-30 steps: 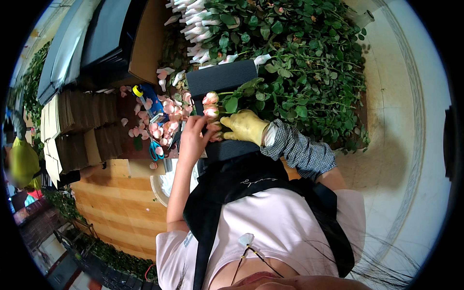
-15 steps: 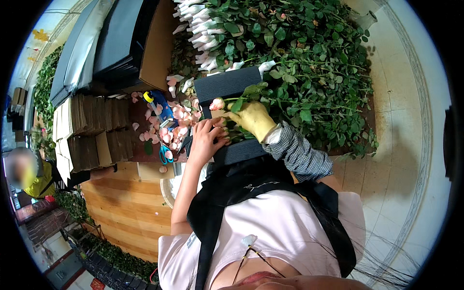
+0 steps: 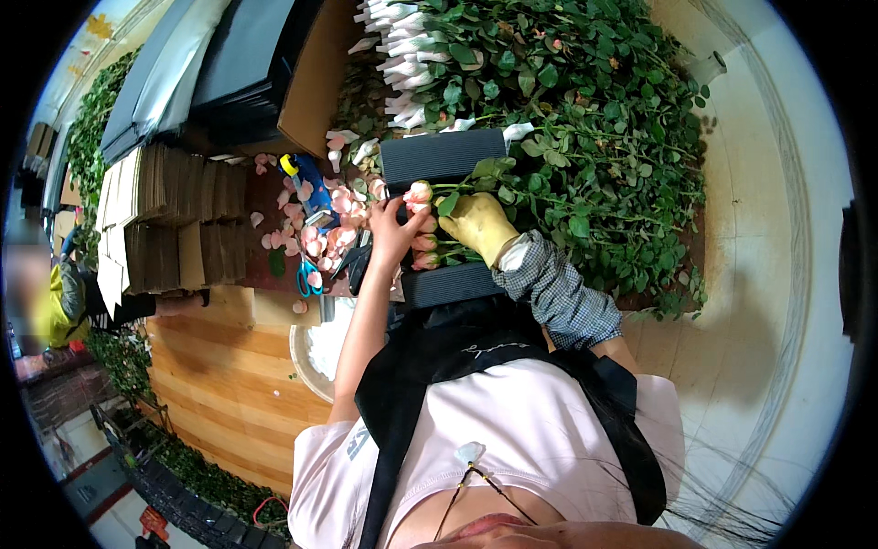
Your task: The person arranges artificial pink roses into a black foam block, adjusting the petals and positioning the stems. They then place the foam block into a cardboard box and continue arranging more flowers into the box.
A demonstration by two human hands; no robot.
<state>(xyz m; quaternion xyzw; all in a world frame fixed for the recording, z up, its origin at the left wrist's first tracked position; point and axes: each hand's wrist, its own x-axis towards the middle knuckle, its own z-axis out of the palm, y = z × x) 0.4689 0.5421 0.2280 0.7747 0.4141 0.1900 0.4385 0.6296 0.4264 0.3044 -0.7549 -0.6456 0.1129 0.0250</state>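
Observation:
My bare left hand (image 3: pixel 391 234) has its fingers and thumb around the pink head of a rose (image 3: pixel 418 194). My right hand (image 3: pixel 481 226), in a yellow glove, is closed at the leafy stem of that same rose, just behind its head. More pink rose heads (image 3: pixel 425 243) lie in a row below, beside my left hand. The roses rest between two raised flaps of black corrugated wrap (image 3: pixel 444 159). Their stems run off to the right, partly hidden under my glove.
Loose petals (image 3: pixel 315 240), teal-handled scissors (image 3: pixel 309 277) and a blue-and-yellow tool (image 3: pixel 311 183) lie to the left. Beyond stand stacked cardboard pieces (image 3: pixel 174 206) and dark sheets (image 3: pixel 247 73). Leafy rose stems (image 3: pixel 585 137) with white-sleeved heads (image 3: pixel 407 69) cover the right. A white-filled basket (image 3: pixel 298 357) sits below.
My left hand has moved up from the lower roses to the top rose's head, uncovering the lower pink heads. The right hand stays nearly in place. The whole view has shifted slightly.

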